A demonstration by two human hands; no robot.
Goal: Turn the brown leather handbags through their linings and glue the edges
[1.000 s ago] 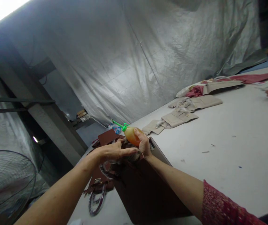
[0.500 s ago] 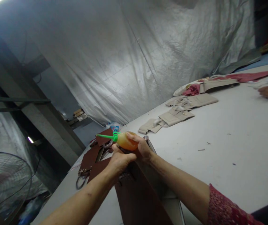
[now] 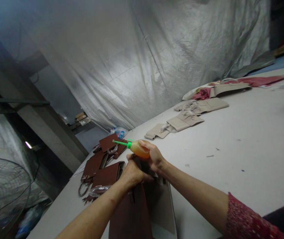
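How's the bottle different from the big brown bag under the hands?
Colour: the bottle is yellow-orange with a green spout, while the brown bag is dark.
Shape: the bottle is rounded with a thin tip; the bag has broad, flat sides.
Size: the bottle looks small, and the bag looks much bigger.
Same: both are right by the hands, the bottle in the right hand, the bag under the left hand.

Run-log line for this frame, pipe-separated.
right hand: holding amber squeeze bottle, green nozzle | left hand: at brown bag top, grip partly hidden | nearby: more brown bags, beige bags, white table
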